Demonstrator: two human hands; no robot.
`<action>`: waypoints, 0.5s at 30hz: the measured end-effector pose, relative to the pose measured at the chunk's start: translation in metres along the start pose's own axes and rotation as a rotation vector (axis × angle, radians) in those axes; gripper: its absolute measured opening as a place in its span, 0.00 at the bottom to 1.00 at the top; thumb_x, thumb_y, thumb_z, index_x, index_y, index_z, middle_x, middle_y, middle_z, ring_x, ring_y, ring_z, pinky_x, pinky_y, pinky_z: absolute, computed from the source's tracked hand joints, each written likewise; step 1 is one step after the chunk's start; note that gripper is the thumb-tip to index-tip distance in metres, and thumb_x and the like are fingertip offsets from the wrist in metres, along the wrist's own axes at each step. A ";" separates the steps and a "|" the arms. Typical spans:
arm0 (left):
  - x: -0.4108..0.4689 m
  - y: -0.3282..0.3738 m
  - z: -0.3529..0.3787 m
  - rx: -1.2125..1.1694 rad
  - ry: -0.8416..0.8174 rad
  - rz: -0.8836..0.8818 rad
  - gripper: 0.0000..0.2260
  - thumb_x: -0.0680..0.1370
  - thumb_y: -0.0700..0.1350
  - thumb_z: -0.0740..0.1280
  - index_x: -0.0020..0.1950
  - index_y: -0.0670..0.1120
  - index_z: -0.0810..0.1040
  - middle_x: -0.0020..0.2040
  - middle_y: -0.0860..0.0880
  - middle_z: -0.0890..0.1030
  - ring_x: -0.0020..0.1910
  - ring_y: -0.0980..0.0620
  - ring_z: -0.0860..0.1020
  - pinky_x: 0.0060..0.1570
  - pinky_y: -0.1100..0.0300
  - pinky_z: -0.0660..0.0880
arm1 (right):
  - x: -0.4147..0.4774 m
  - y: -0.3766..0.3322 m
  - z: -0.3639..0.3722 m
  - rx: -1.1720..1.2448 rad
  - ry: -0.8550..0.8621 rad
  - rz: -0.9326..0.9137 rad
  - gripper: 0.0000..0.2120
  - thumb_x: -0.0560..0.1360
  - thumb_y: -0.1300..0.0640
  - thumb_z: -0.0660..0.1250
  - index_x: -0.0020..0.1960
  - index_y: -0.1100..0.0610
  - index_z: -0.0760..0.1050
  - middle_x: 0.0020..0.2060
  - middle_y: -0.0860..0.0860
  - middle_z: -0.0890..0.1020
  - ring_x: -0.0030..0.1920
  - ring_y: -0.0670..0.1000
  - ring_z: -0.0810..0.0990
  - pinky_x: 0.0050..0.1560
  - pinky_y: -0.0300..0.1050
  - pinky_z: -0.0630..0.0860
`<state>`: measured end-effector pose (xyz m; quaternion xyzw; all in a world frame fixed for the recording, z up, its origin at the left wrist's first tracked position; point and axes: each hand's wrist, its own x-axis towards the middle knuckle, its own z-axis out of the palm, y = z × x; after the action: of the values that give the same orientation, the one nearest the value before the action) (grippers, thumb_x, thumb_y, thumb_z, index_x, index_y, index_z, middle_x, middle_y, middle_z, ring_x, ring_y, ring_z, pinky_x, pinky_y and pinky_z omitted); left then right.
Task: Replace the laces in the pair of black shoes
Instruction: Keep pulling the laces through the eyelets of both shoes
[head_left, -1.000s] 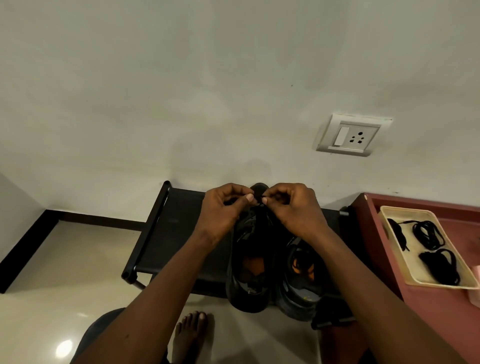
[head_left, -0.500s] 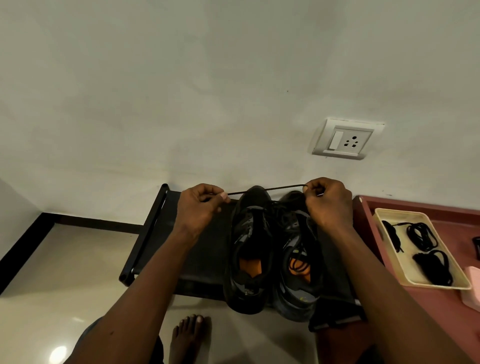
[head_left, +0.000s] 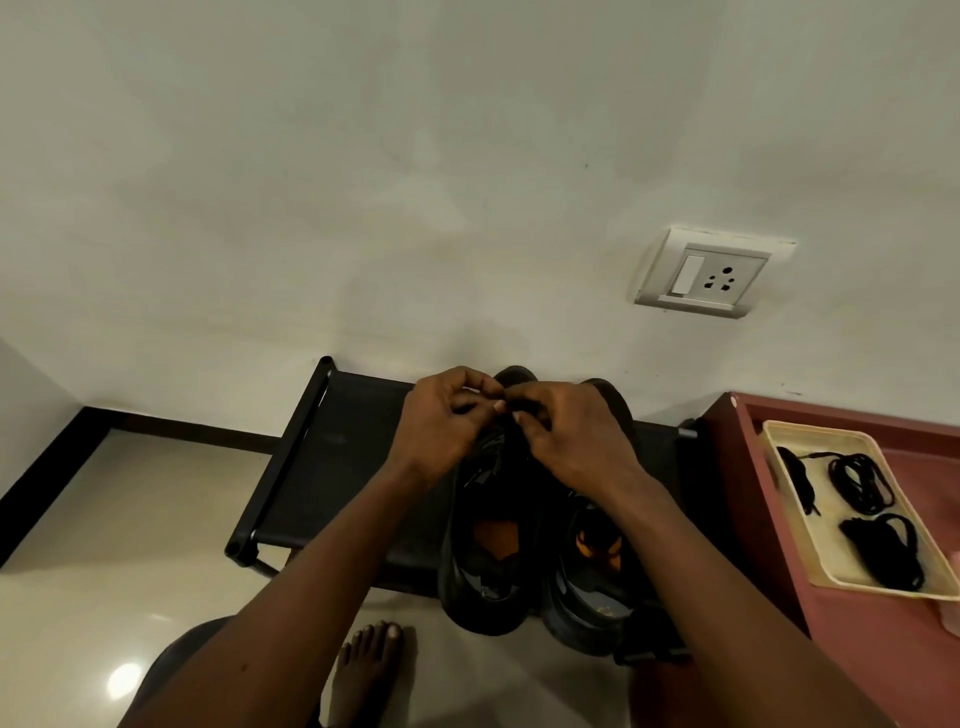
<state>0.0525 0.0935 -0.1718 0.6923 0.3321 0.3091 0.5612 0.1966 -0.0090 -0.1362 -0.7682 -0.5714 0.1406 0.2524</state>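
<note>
Two black shoes with orange insoles stand side by side on a low black rack (head_left: 332, 467), toes toward the wall: the left shoe (head_left: 488, 561) and the right shoe (head_left: 592, 577). My left hand (head_left: 441, 431) and my right hand (head_left: 566, 441) meet over the front of the left shoe. Fingers and thumbs of both are curled and pinch a thin black lace (head_left: 511, 410), of which only a short piece shows between the fingertips. The eyelets are hidden under my hands.
A cream tray (head_left: 810, 566) with three coiled black laces (head_left: 862, 480) lies on a red-brown surface (head_left: 857, 649) to the right. A wall socket (head_left: 711, 275) is above. The wall is right behind the rack. My bare foot (head_left: 371, 670) stands on the tiled floor below.
Half a second ago my hands were apart, stretching the lace taut above the shoes. They have come back together over the front of the left shoe.
</note>
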 end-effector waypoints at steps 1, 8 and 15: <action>-0.001 0.000 0.001 -0.003 0.002 -0.003 0.06 0.77 0.37 0.75 0.53 0.43 0.83 0.43 0.48 0.88 0.46 0.52 0.87 0.52 0.54 0.83 | 0.000 0.000 0.001 -0.003 0.005 0.008 0.15 0.81 0.56 0.69 0.67 0.49 0.81 0.59 0.48 0.86 0.58 0.49 0.83 0.63 0.48 0.79; -0.006 -0.004 0.003 0.245 0.085 -0.044 0.16 0.76 0.54 0.76 0.60 0.49 0.82 0.51 0.55 0.86 0.50 0.61 0.84 0.54 0.60 0.82 | 0.000 0.004 0.003 -0.037 0.090 0.062 0.11 0.82 0.53 0.69 0.61 0.51 0.85 0.55 0.50 0.87 0.56 0.50 0.83 0.63 0.50 0.79; -0.022 -0.011 0.002 0.559 -0.109 -0.160 0.31 0.72 0.68 0.73 0.67 0.51 0.78 0.54 0.55 0.82 0.47 0.60 0.81 0.41 0.67 0.77 | 0.002 0.012 0.017 -0.083 0.058 0.152 0.09 0.81 0.53 0.71 0.58 0.52 0.86 0.52 0.49 0.84 0.45 0.43 0.74 0.47 0.34 0.68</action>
<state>0.0399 0.0757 -0.1839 0.8071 0.4274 0.1227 0.3884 0.1984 -0.0059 -0.1567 -0.8229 -0.5091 0.1135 0.2253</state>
